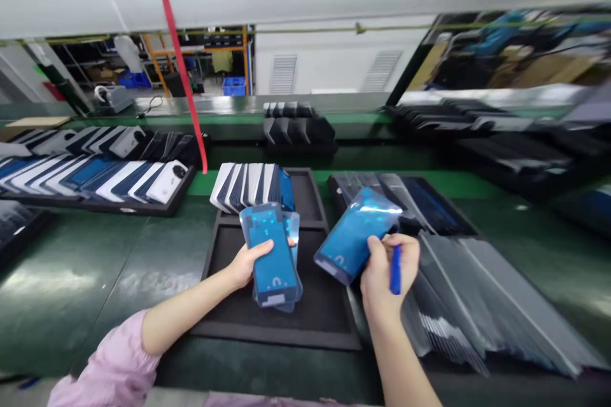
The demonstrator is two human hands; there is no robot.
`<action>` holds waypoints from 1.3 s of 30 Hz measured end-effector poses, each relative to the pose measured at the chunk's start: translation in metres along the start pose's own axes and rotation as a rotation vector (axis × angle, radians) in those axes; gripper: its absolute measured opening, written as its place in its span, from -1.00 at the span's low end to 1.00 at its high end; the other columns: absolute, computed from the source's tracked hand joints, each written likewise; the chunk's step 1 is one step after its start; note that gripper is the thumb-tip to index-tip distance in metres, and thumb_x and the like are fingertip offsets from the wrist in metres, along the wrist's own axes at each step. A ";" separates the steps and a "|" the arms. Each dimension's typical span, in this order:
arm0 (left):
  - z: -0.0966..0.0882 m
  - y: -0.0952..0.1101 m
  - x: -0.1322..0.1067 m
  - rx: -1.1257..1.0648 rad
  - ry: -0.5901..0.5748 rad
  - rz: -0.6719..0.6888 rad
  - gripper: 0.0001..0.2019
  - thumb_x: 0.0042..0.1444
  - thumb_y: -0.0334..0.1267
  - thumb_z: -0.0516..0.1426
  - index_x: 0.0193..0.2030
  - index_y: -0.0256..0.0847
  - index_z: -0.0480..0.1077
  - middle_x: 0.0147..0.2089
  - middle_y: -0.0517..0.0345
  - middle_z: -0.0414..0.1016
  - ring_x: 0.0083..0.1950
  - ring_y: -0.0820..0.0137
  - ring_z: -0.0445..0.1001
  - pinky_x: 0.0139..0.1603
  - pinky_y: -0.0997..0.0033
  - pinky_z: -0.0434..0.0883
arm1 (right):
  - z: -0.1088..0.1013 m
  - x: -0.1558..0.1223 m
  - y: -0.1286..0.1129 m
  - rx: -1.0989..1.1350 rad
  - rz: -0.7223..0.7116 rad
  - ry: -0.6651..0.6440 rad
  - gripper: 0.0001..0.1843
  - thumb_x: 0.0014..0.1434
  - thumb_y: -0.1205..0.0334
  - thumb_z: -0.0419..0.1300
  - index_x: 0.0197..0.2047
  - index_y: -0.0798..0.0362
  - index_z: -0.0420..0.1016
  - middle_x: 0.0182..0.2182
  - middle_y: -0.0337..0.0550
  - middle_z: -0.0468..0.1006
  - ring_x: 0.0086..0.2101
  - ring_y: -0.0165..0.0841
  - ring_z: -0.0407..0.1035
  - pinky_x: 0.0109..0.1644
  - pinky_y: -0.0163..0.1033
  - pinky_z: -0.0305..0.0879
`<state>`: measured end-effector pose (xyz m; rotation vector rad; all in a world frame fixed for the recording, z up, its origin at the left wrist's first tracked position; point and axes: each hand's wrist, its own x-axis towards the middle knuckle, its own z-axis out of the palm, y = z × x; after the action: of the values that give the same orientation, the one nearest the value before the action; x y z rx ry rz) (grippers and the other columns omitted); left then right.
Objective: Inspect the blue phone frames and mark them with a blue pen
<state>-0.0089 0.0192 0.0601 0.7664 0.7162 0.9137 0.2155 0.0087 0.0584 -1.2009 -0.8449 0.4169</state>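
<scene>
My left hand (249, 262) grips a small stack of phone back covers with blue protective film (273, 255), held over a black foam tray (315, 315). My right hand (387, 270) holds another blue-filmed cover (356, 235), tilted, just to the right, with a blue pen-like tool (396, 270) between the fingers. At the tray's far end, a row of covers (251, 186) stands on edge, leaning together.
The green bench (95, 267) carries more black trays: one of white and blue covers (95, 179) at left, dark parts (296, 127) behind, and long rows of overlapping dark sheets (477, 299) at right. A red strap (184, 76) hangs down at the back.
</scene>
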 end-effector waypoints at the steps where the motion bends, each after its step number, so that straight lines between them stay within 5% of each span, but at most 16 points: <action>1: 0.001 0.001 -0.002 -0.012 -0.003 -0.004 -0.44 -0.19 0.09 0.42 -0.15 -0.33 0.59 -0.34 0.00 0.60 -0.36 0.32 0.54 -0.26 0.35 0.50 | 0.000 -0.001 -0.001 -0.012 -0.019 -0.039 -0.72 0.07 0.20 0.23 -0.30 -0.03 0.13 -0.43 -0.37 0.14 -0.48 -0.42 0.03 -0.37 -0.30 0.00; 7: 0.002 0.000 -0.005 -0.022 0.098 -0.099 -0.44 -0.26 0.03 0.46 -0.17 -0.31 0.59 -0.30 -0.01 0.62 -0.32 0.23 0.59 -0.25 0.31 0.55 | 0.024 -0.035 0.001 0.011 -0.033 -0.486 -0.74 0.15 0.09 0.20 -0.39 -0.02 0.18 -0.54 -0.36 0.21 -0.55 -0.44 0.13 -0.48 -0.35 0.09; 16: 0.003 0.005 -0.004 -0.085 0.165 -0.274 -0.27 -0.41 -0.05 0.51 -0.03 -0.33 0.54 -0.14 -0.06 0.65 -0.10 0.01 0.63 -0.02 0.16 0.57 | 0.032 -0.046 0.001 0.103 0.004 -0.721 -0.56 0.12 -0.06 0.28 -0.34 -0.06 0.06 -0.58 -0.47 0.14 -0.59 -0.49 0.04 -0.50 -0.39 0.04; 22: -0.002 0.000 -0.005 -0.085 0.166 -0.209 -0.22 -0.21 -0.03 0.45 0.17 -0.29 0.42 -0.08 -0.09 0.64 -0.03 -0.05 0.61 0.00 0.07 0.56 | 0.031 -0.051 0.000 0.039 -0.084 -0.704 -0.78 0.22 0.13 0.17 -0.31 -0.04 0.14 -0.52 -0.41 0.23 -0.55 -0.47 0.12 -0.45 -0.37 0.08; 28: 0.002 0.000 -0.002 -0.005 0.292 -0.122 -0.38 -0.25 -0.17 0.44 0.01 -0.34 0.50 -0.18 -0.08 0.66 -0.06 -0.04 0.62 -0.03 0.09 0.58 | 0.028 -0.051 0.001 0.030 -0.134 -0.551 -0.78 0.28 0.01 0.11 -0.18 -0.01 0.33 -0.29 -0.15 0.45 -0.31 -0.30 0.38 -0.20 -0.20 0.32; 32: 0.006 0.003 0.001 0.008 0.187 -0.170 -0.48 -0.25 -0.14 0.43 -0.12 -0.36 0.55 -0.23 -0.11 0.65 -0.16 0.04 0.64 -0.08 0.15 0.57 | 0.019 -0.045 -0.004 0.128 -0.021 -0.493 -0.47 0.27 -0.26 0.05 -0.12 0.03 0.54 -0.20 -0.03 0.45 -0.21 -0.22 0.40 -0.17 -0.13 0.40; 36: 0.002 0.000 0.004 0.022 0.108 -0.143 -0.48 -0.28 -0.07 0.45 -0.18 -0.35 0.57 -0.32 -0.04 0.64 -0.33 0.22 0.61 -0.15 0.25 0.54 | 0.020 -0.049 -0.006 0.292 0.240 -0.740 -0.41 0.25 -0.31 0.06 -0.27 0.06 0.58 -0.53 -0.15 0.46 -0.56 -0.32 0.39 -0.56 -0.23 0.36; 39: -0.002 -0.004 0.006 0.017 0.146 -0.134 -0.48 -0.29 -0.06 0.45 -0.20 -0.37 0.58 -0.32 -0.02 0.64 -0.34 0.27 0.58 -0.12 0.29 0.52 | 0.023 -0.057 -0.008 0.351 0.358 -0.901 -0.56 0.09 -0.19 0.32 -0.35 0.07 0.54 -0.58 -0.17 0.52 -0.62 -0.33 0.41 -0.59 -0.26 0.38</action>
<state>-0.0065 0.0234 0.0550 0.6634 0.8941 0.8487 0.1608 -0.0191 0.0490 -0.8049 -1.2439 1.4048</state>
